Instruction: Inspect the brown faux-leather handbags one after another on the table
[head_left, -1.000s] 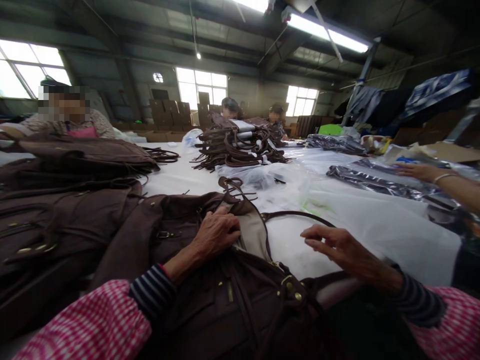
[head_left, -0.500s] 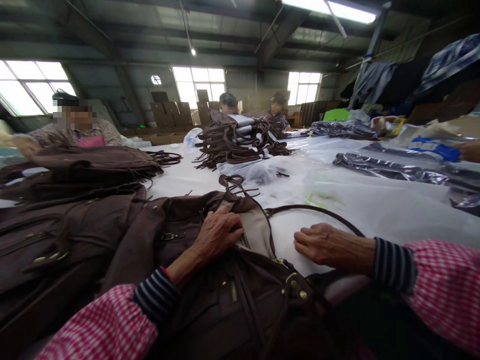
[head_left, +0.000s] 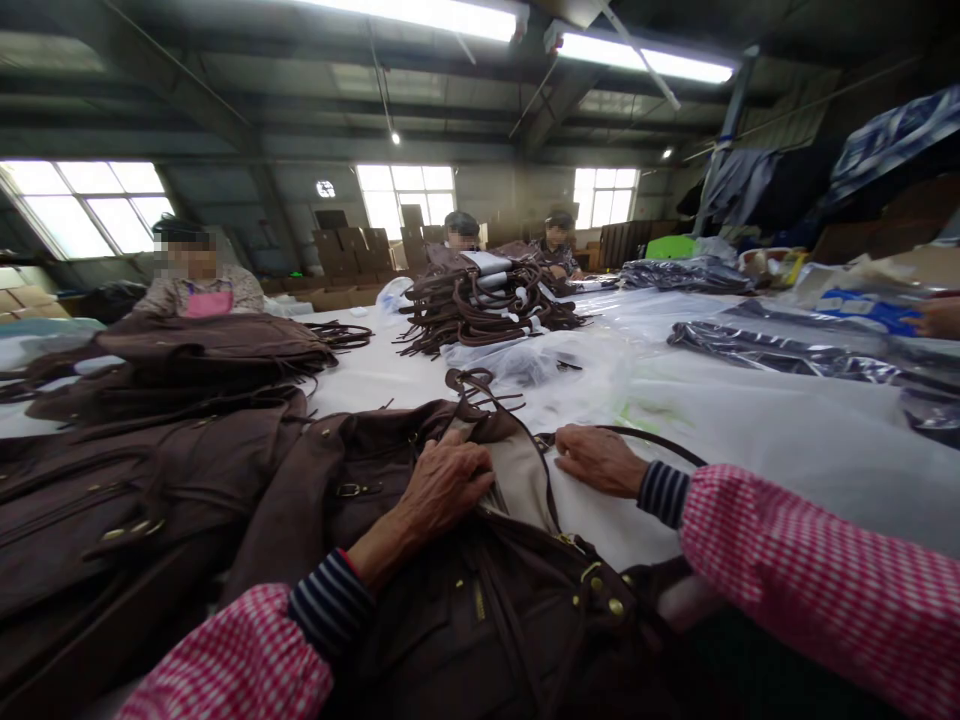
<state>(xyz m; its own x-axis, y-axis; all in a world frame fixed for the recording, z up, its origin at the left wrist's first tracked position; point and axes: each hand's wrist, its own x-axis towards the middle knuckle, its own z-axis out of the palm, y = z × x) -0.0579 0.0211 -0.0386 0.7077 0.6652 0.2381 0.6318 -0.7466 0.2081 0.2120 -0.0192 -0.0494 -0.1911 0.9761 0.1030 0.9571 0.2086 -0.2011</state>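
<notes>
A dark brown handbag point(head_left: 420, 610) with brass-coloured fittings lies in front of me, its zipped mouth open on a beige lining point(head_left: 517, 470). My left hand point(head_left: 450, 485) is at this opening, its fingers closed on the bag's edge. On the far side of the opening my right hand point(head_left: 600, 460) is curled closed beside the base of a thin brown strap point(head_left: 664, 440). The strap runs behind that hand, and its fingertips are partly hidden, so I cannot tell whether they grip it. A loop of cords point(head_left: 472, 380) sticks up from the bag's far end.
More brown bags point(head_left: 142, 490) lie at left. A tall pile of brown bags with straps point(head_left: 487, 300) stands mid-table on white sheeting point(head_left: 780, 420). Plastic-wrapped dark items point(head_left: 780, 350) lie at right. A co-worker point(head_left: 199, 285) sits at far left; two more people are behind the pile.
My right hand has moved left and away from me, up to the strap's base near the bag's opening. My left hand stays at the bag's edge. The view has tilted up slightly.
</notes>
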